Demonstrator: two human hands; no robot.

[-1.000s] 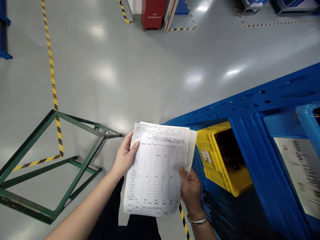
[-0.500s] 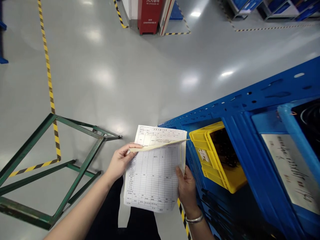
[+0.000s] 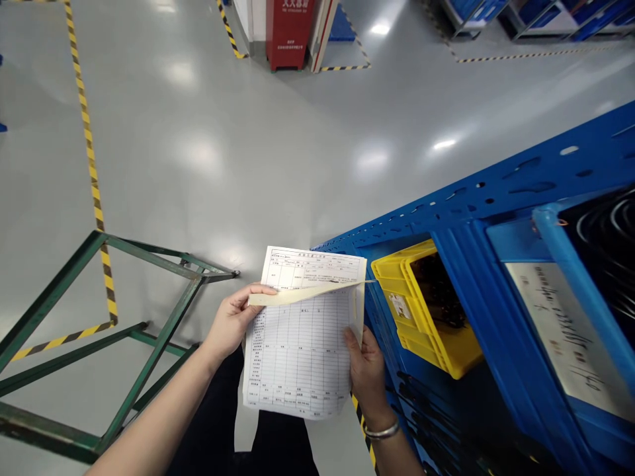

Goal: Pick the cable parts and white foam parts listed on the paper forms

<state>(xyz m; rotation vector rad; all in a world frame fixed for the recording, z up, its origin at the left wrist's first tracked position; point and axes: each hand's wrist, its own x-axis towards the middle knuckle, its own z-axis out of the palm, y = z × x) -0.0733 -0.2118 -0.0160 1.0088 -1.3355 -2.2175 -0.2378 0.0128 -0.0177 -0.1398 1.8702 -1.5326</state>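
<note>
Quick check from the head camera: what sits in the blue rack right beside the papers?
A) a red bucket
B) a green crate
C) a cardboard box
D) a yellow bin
D: a yellow bin sits in the blue rack, just right of the papers held by the left hand and right hand.

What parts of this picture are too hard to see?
- Head view: print on the form, too small to read.
- Yellow bin contents, dark and half under the blue rack.
- Lifted sheet, seen edge-on between left hand and right hand.
</note>
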